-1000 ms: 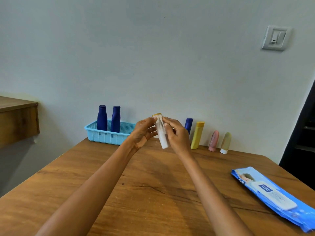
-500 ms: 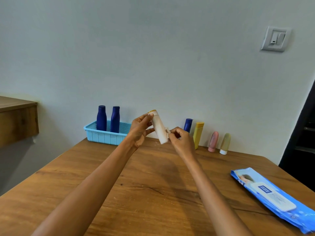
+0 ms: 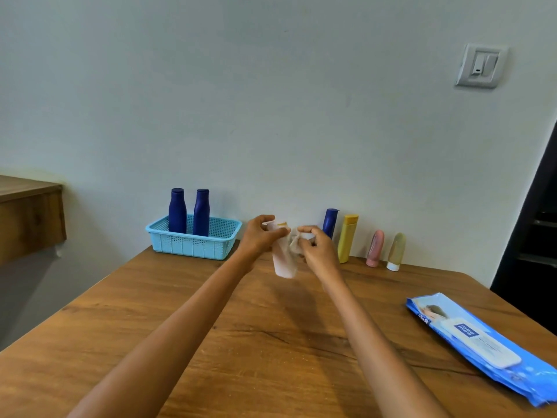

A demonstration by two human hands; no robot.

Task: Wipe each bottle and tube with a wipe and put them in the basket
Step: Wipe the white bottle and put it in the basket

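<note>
While two dark blue bottles (image 3: 189, 211) already stand in the light blue basket (image 3: 193, 240) at the far left of the desk (image 3: 271, 342), the wiping of a pale bottle (image 3: 283, 257) is in hand. The left hand (image 3: 259, 236) grips this bottle near its cap, held above the desk between the basket and the waiting row. The right hand (image 3: 316, 248) pinches a crumpled wipe (image 3: 294, 242) against the bottle's upper side, fingers curled. Against the wall to the right wait a blue bottle (image 3: 330, 222), a yellow bottle (image 3: 347, 238), a pink tube (image 3: 375, 248) and an olive tube (image 3: 395, 251). Next, I judge, the bottle must go left into the basket, upright beside the two there.
</note>
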